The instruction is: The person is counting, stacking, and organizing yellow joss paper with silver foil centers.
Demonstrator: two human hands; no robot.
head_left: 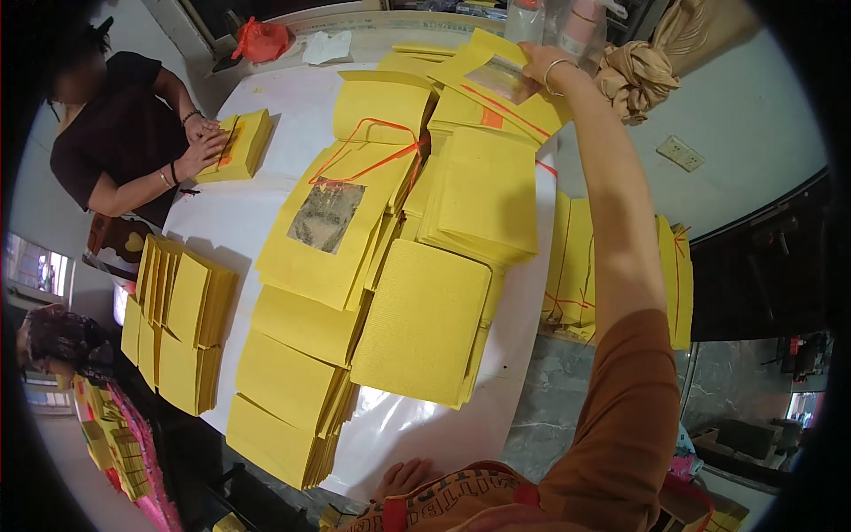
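Observation:
At the far side of the table, my right hand point(542, 67) is closed on the edge of a yellow paper sheet point(483, 55) with a silver foil patch. Under that sheet lie more yellow papers with a red strip across them. My left hand point(403, 477) rests at the table's near edge, fingers stretched out and holding nothing. In front of me stands a thick stack of yellow paper point(424, 319), and behind it another stack point(483, 191). To their left, a yellow sheet with a foil patch point(326, 217) lies on a stack, a loose red ribbon point(377, 160) above it.
Across the white-covered table point(372, 443), a person in dark clothes point(124, 133) has both hands on a yellow bundle point(253, 146). More stacks point(186, 324) stand at the left edge. Tied yellow bundles point(572, 257) stand beyond the right edge. A red plastic bag point(263, 41) lies at the back.

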